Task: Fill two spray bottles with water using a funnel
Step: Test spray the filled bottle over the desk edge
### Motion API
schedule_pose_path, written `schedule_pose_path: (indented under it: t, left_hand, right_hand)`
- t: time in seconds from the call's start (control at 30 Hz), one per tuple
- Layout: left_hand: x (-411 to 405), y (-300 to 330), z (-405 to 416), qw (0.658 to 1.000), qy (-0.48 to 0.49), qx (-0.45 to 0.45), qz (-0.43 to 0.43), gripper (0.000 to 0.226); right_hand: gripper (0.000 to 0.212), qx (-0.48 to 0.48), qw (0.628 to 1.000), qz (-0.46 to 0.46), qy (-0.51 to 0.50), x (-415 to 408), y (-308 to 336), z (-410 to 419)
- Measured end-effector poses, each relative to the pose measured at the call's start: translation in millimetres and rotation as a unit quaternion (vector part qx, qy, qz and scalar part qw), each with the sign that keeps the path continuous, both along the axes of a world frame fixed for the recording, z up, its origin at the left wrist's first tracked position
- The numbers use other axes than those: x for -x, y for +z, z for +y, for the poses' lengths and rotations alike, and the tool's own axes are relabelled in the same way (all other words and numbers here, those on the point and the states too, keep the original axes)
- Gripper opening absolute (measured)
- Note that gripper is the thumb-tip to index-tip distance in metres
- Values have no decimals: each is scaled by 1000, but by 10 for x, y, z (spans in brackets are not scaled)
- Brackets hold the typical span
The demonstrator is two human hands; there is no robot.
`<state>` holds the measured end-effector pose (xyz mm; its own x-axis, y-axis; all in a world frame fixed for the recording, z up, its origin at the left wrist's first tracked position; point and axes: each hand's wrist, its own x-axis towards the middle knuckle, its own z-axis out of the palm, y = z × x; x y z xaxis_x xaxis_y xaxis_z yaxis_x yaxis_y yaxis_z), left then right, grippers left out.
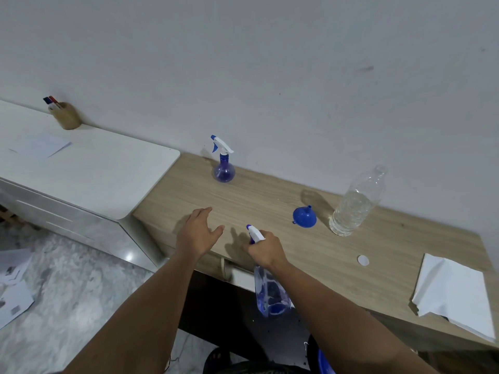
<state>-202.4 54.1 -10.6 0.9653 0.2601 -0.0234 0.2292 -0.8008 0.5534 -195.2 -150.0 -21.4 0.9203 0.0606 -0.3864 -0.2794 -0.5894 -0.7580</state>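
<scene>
Right hand (pixel 266 247) clamped round the trigger head of a spray bottle (pixel 271 292) hanging off the desk (pixel 270 195) edge, left hand (pixel 198 233) spread empty above it, likely dropping or spilling if that grip slips.

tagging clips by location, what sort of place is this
Probably a home study or small office: a wooden desk against a plain wall, a white drawer cabinet beside it, and a pen holder with markers.

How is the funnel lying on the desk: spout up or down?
Spout up. The funnel rests on its wide mouth on the desk, its narrow spout pointing upward, beside the water bottle.
</scene>
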Motion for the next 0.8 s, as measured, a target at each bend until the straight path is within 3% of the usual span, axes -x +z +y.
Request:
schedule_pose_path:
  t: [0.57, 0.7, 0.8]
  left_hand:
    - [32, 28, 37, 1000, 0, 4, 5, 68]
    - [13, 23, 8, 999, -6, 23, 29, 71]
    - [-45, 70, -101, 989, -57, 114, 80, 84]
  right_hand:
    - [12, 21, 1000, 11, -1, -84, -5, 39]
    - [15, -25, 999, -31, -11, -182, 57, 39]
    - [13, -102, 990, -74, -60, -330, 229, 45]
